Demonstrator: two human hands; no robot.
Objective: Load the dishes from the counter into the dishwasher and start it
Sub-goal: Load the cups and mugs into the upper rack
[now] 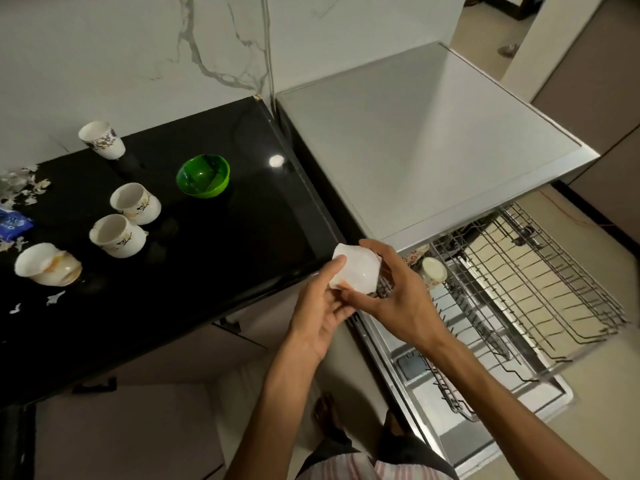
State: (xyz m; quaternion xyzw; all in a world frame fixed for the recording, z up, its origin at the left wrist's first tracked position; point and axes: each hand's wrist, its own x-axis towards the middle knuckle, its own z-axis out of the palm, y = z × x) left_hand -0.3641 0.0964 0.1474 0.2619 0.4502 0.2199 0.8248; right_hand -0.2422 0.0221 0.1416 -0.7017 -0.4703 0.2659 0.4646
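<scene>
- Cup, white, is held between both hands over the gap between counter and open dishwasher: left hand pinches its near side, right hand wraps its far side.
- Loading is mid-way; next it likely needs inverting onto the upper rack.

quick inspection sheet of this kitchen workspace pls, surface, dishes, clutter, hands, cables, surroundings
surface: glossy black counter, one bright light reflection on it.
job's things: four white patterned cups on the counter, one at the back, one on its side; green bowl; a fifth white cup in hand; another cup already in the pulled-out upper rack of the open dishwasher.
clutter: torn white scraps and a blue packet at the counter's left edge.
grips: left hand and right hand both hold the cup.
cables: a thin cord runs down the wall.
surroundings: marble-look wall, tan floor.
</scene>
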